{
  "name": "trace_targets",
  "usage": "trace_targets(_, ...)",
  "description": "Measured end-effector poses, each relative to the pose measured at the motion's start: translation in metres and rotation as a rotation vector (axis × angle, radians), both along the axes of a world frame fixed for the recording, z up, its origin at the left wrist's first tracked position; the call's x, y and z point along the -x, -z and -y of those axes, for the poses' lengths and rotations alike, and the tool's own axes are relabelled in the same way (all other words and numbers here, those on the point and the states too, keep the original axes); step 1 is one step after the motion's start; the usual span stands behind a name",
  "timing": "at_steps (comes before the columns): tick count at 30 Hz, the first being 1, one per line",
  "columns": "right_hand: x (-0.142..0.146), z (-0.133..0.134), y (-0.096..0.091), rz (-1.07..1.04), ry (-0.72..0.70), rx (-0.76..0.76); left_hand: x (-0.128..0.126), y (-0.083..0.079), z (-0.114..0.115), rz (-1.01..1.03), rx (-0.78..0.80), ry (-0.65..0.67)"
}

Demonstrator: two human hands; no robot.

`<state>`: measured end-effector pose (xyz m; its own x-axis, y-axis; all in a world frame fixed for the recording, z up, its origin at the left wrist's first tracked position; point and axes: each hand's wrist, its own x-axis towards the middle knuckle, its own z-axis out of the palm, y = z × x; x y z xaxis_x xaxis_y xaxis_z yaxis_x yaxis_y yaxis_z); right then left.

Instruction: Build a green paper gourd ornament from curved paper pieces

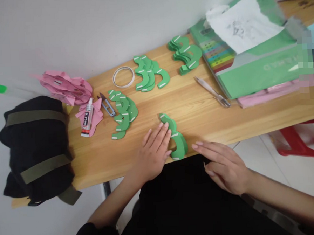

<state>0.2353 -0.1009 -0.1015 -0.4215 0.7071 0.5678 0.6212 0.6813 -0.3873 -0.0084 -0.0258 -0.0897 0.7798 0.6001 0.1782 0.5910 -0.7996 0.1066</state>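
Note:
My left hand (156, 151) lies flat at the table's front edge, its fingertips touching a curved green paper piece (179, 146). White strips mark that piece, and it overlaps other green paper there. Just to the right, my right hand (224, 163) is apart from the paper, fingers stretched out and thumb below them, with nothing seen in it. Similar green curved pieces with white strips lie in an overlapping group (125, 114) on the left and another group (148, 74) farther back. More are stacked (189, 56) near the wall.
A roll of white tape (123, 76), blue thread snips (108, 105), a B-7000 glue tube (87, 119) and pink paper shapes (66, 87) lie at the left. Beside them is a black bag (39, 144). A pen (212, 91) and green folder (257, 72) are at the right; a red stool (300, 141) stands below.

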Motion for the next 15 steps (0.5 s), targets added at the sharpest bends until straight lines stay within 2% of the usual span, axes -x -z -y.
trace_targets(7, 0.016, -0.006, -0.019, 0.039, -0.113, -0.011, 0.027, -0.009, -0.032, -0.118, -0.001, 0.373)
trace_targets(11, 0.027, -0.015, -0.027, 0.085, -0.201, -0.002, 0.028, -0.012, -0.045, -0.190, 0.062, 0.462)
trace_targets(15, 0.026, -0.018, -0.020, 0.137, -0.174, 0.055, 0.027, -0.011, -0.049, -0.238, 0.126, 0.464)
